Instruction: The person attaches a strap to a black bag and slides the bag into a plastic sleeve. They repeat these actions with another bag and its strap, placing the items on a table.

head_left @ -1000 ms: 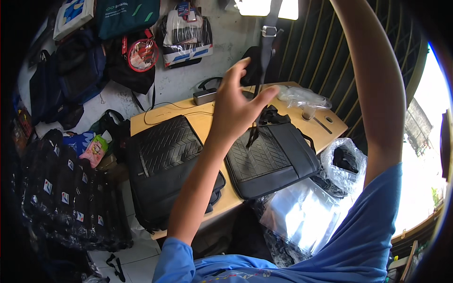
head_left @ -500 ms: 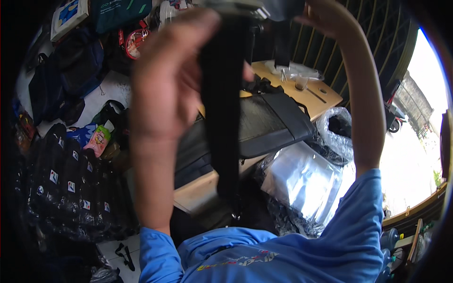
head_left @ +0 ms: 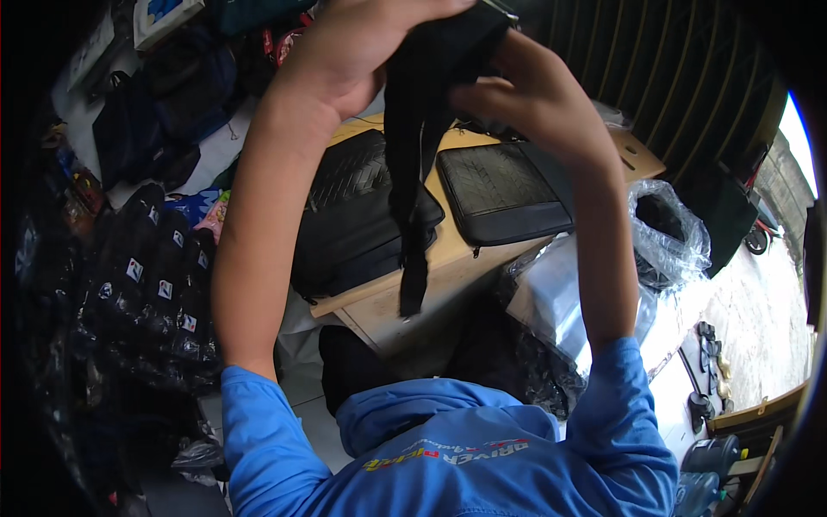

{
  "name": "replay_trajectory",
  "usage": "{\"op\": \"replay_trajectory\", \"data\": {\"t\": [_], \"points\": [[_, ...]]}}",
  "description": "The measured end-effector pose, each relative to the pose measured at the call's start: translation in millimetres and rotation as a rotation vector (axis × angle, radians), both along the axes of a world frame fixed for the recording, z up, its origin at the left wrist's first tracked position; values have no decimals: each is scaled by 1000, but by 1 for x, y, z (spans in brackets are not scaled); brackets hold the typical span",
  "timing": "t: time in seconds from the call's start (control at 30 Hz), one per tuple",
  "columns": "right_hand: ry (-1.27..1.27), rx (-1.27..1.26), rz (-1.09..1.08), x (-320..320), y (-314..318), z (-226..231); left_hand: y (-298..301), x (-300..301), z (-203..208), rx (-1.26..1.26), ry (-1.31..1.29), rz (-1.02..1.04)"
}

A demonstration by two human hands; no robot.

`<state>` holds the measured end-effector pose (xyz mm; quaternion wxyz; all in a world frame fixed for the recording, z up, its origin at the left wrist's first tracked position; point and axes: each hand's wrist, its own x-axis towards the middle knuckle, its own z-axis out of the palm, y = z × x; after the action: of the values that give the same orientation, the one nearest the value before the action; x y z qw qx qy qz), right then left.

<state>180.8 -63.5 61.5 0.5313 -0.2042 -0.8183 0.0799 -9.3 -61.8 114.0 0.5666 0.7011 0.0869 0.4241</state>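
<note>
Both my arms are raised over a wooden table. A long piece of black fabric [head_left: 415, 146], strap-like at its lower end, hangs down from between my hands. My left hand [head_left: 366, 43] is closed on its top, near the upper edge of the view. My right hand [head_left: 538, 99] grips its right side, thumb toward the cloth; the other fingers are partly hidden and blurred. Below, a black bag with a textured panel [head_left: 357, 202] lies on the table's left part. A flat black case with a similar panel [head_left: 504, 189] lies to its right.
The wooden table [head_left: 465, 267] has its near edge close to my knees. Clear plastic packaging [head_left: 547, 293] and a plastic-wrapped roll [head_left: 668, 233] sit at right. Black wrapped goods [head_left: 146, 276] are piled at left, dark backpacks [head_left: 164, 112] behind them. Large water bottles [head_left: 706, 470] stand lower right.
My right hand has come down and inward to the black fabric. The fabric has turned and shifted, and both the bag and the flat case beneath now show more fully.
</note>
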Motion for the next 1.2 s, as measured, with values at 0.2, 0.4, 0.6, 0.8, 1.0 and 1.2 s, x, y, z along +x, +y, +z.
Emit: {"op": "replay_trajectory", "data": {"t": [0.2,0.4,0.6,0.8,1.0,1.2], "points": [[229,-304,71,-47,-24,20,-16,-28,-10,-88,-42,259],[236,-333,98,-60,-27,13,-15,-48,-22,143,114,369],[199,-447,243,-44,10,2,-20,-54,-28,166,95,412],[71,174,-94,-54,-5,5,-12,-49,-37,-2,-17,192],[94,110,-164,-62,-24,23,-7,-19,-54,92,-173,461],[115,261,-160,-65,-29,25,7,7,-90,495,-258,427]]}}
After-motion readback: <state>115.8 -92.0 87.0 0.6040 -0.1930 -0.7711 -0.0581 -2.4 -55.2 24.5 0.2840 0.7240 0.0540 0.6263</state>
